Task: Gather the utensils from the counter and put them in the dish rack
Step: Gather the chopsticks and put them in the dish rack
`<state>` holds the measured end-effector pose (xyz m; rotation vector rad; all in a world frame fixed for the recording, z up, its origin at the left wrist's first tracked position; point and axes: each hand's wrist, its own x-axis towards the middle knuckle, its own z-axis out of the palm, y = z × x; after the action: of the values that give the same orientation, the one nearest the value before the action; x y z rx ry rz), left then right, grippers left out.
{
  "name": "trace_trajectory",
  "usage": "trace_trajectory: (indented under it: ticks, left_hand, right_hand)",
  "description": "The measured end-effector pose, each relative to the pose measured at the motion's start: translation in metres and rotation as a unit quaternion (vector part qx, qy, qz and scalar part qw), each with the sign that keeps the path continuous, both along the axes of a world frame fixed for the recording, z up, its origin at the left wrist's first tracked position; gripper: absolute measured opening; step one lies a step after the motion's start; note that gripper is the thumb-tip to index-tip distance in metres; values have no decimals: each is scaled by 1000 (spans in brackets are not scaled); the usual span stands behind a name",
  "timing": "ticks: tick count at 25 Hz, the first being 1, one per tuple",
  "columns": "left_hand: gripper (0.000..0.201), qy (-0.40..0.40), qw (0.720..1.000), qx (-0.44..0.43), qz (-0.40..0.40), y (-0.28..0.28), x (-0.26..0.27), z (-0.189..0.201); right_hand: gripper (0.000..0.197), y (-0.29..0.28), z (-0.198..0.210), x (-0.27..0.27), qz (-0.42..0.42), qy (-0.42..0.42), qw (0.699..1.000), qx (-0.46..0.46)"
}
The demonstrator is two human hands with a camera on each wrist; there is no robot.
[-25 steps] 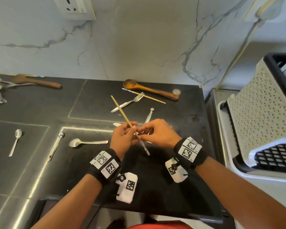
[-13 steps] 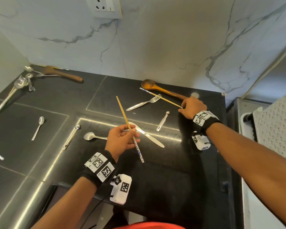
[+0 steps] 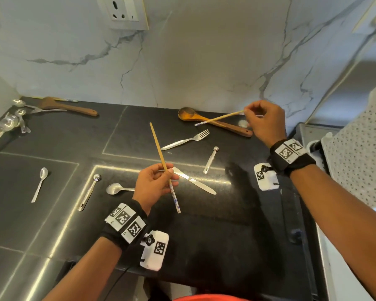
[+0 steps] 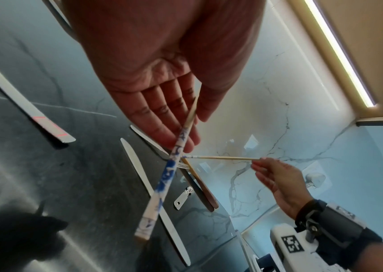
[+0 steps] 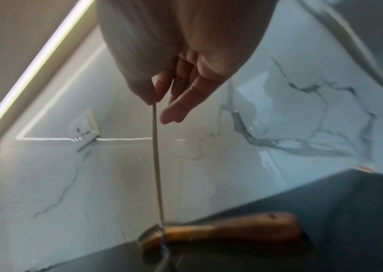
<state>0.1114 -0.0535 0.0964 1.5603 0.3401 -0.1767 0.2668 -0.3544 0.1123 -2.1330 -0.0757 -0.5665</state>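
My left hand pinches a chopstick with a blue-and-white end, held above the black counter; in the left wrist view that chopstick crosses my fingers. Over the back right of the counter, my right hand pinches the thin end of a second chopstick, lifted over a wooden spoon. The right wrist view has this chopstick hanging from thumb and finger. A fork, a knife and a spoon lie between the hands. The white dish rack stands at the right edge.
More utensils lie on the counter: a teaspoon, a small scoop, another scoop, a wooden spatula and steel ladles in the back left corner. A marble wall with a socket stands behind.
My right hand let go of the first chopstick, reached to the back right, and has lifted the second chopstick off the counter. The left hand keeps hold of its chopstick.
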Motion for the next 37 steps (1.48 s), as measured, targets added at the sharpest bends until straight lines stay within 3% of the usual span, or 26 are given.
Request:
trace_trajectory:
  ticks: [3, 7, 14, 17, 21, 25, 30, 35, 37]
  left_hand:
    - [19, -33, 999, 21, -27, 9, 5, 5]
    - [18, -75, 995, 41, -43, 33, 5, 16]
    - [25, -55, 998, -13, -40, 81, -25, 17]
    - [26, -35, 999, -16, -23, 119, -46, 13]
    - [23, -10, 998, -61, 11, 175, -75, 11]
    - [20, -8, 995, -35, 93, 240, -103, -2]
    - [22, 18, 959, -61, 278, 323, -139, -8]
    - [23, 25, 913, -103, 394, 396, -179, -10]
    - [21, 36, 899, -121, 419, 411, -193, -11]
  right_hand:
    - [16, 28, 38, -11, 47, -98, 994, -18]
    - [15, 88, 77, -30, 113, -147, 981, -54]
    - [15, 238, 62, -67, 276, -16, 958, 72]
    - [12, 307, 45, -83, 294, 36, 944, 145]
    - [10, 387, 31, -106, 291, 63, 939, 171]
    - [16, 468, 20, -125, 368, 125, 902, 189]
    - [14, 553, -14, -135, 430, 139, 892, -18]
    - [23, 642, -48, -160, 518, 176, 776, -314]
    - [29, 668, -59, -173, 505, 178, 765, -358]
